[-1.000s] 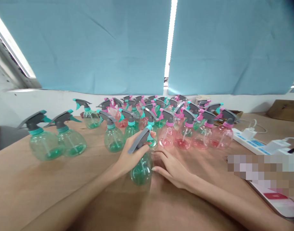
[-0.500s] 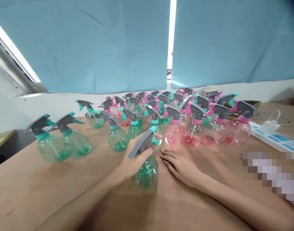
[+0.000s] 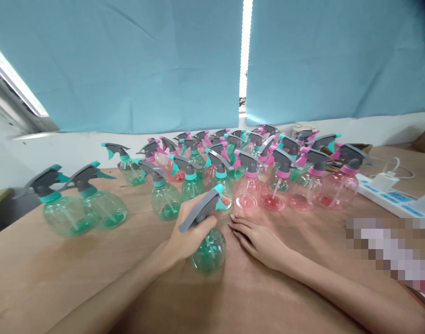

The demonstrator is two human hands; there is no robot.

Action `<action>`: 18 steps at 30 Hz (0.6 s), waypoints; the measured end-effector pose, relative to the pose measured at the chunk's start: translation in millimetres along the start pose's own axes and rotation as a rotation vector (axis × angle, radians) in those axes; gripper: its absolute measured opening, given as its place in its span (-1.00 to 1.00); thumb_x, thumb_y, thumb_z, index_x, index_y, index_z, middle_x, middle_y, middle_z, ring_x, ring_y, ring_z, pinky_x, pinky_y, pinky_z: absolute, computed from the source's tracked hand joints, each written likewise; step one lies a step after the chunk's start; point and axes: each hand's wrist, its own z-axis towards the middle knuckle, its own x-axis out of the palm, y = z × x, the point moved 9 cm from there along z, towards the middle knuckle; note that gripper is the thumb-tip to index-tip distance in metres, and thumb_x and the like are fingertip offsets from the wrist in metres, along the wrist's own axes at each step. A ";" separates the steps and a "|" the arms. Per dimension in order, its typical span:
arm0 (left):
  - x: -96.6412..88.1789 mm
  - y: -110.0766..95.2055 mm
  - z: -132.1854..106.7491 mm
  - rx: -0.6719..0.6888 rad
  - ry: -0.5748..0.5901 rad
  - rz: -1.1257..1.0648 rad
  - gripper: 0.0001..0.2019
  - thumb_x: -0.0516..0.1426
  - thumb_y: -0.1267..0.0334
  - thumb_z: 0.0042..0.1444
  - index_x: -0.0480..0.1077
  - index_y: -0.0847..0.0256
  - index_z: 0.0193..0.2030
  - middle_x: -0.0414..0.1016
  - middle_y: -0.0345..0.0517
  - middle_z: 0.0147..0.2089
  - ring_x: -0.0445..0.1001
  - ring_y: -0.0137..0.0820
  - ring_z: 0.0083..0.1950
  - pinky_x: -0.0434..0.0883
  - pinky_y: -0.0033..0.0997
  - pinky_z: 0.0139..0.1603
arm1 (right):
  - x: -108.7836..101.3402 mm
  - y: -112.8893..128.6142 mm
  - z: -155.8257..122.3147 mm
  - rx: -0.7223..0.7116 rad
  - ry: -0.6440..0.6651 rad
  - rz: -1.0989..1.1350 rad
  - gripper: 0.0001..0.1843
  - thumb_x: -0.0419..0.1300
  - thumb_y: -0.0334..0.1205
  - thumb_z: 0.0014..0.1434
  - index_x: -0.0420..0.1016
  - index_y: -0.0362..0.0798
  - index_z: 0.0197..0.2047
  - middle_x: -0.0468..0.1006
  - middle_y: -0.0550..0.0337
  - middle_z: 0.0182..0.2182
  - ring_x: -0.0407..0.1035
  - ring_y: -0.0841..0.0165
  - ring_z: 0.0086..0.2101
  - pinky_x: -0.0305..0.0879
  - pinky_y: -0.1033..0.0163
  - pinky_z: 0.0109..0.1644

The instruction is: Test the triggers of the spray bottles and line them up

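Note:
My left hand is wrapped round the neck of a green spray bottle, just under its grey and turquoise spray head. The bottle is near upright over the table, and the hand hides its collar. My right hand lies flat on the tabletop to the right of that bottle, fingers stretched out and holding nothing. Just beyond its fingertips stands a pink spray bottle. Another green spray bottle is upright beyond my left hand.
Several more green and pink spray bottles crowd the back of the wooden table. Two green bottles stand apart at the left. A white power strip with plugs lies at the right, near a blurred-out patch. A blue curtain hangs behind.
The view has shifted slightly, so things sit a little further left. My left hand keeps its grip on the green spray bottle, and my right hand stays flat on the table.

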 end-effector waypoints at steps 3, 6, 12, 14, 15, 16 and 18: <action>-1.3 -2.0 0.6 0.010 -0.012 0.036 -0.71 0.08 0.33 -0.01 0.51 0.22 -0.15 0.53 -0.15 -0.28 0.54 -0.30 -0.27 0.44 -0.32 -0.19 | -0.2 -0.2 0.3 0.014 0.014 -0.003 -0.62 -0.02 -0.31 0.32 0.42 -0.08 0.14 0.43 -0.01 0.14 0.29 0.15 0.15 0.26 -0.06 0.22; -2.7 -2.8 0.9 0.024 -0.025 0.084 -0.74 0.07 0.32 -0.02 0.51 0.22 -0.20 0.50 -0.16 -0.35 0.49 -0.34 -0.35 0.45 -0.32 -0.22 | 0.2 0.1 0.7 0.017 0.030 -0.007 -0.62 -0.02 -0.31 0.32 0.42 -0.09 0.14 0.43 -0.01 0.14 0.28 0.16 0.16 0.24 -0.04 0.24; -4.6 -1.7 0.8 0.067 -0.048 0.094 -0.85 0.08 0.33 -0.06 0.46 0.22 -0.35 0.44 -0.20 -0.45 0.43 -0.38 -0.43 0.45 -0.34 -0.29 | 1.9 -0.9 0.7 0.021 0.043 -0.014 -0.62 -0.02 -0.31 0.32 0.42 -0.11 0.13 0.43 -0.01 0.15 0.27 0.17 0.16 0.22 -0.05 0.25; -4.6 -0.8 0.9 0.068 -0.047 0.087 -0.86 0.09 0.33 -0.06 0.45 0.22 -0.36 0.43 -0.21 -0.46 0.42 -0.38 -0.44 0.45 -0.34 -0.31 | 0.9 -0.8 0.6 0.020 0.030 -0.007 -0.63 -0.02 -0.31 0.32 0.43 -0.09 0.13 0.43 -0.01 0.15 0.28 0.16 0.16 0.23 -0.06 0.24; -4.7 -0.5 1.0 0.067 -0.048 0.086 -0.86 0.09 0.33 -0.07 0.45 0.22 -0.36 0.43 -0.21 -0.46 0.42 -0.38 -0.43 0.45 -0.34 -0.31 | 0.1 -0.7 0.5 0.019 0.021 -0.002 -0.63 -0.02 -0.31 0.32 0.43 -0.08 0.13 0.43 -0.01 0.14 0.28 0.16 0.16 0.23 -0.06 0.24; -5.0 -0.4 1.1 0.066 -0.051 0.087 -0.87 0.09 0.34 -0.07 0.45 0.22 -0.36 0.43 -0.21 -0.45 0.43 -0.38 -0.43 0.45 -0.34 -0.31 | -0.3 -0.5 0.3 0.016 0.017 0.003 -0.63 -0.02 -0.31 0.32 0.43 -0.08 0.13 0.43 -0.01 0.14 0.28 0.16 0.16 0.24 -0.06 0.24; -5.2 -0.4 1.0 0.062 -0.054 0.090 -0.87 0.08 0.35 -0.07 0.44 0.22 -0.37 0.43 -0.20 -0.44 0.44 -0.36 -0.41 0.45 -0.33 -0.31 | -0.2 0.0 -0.2 0.011 0.016 0.003 -0.63 -0.02 -0.31 0.31 0.43 -0.07 0.13 0.43 0.00 0.14 0.28 0.16 0.16 0.24 -0.07 0.23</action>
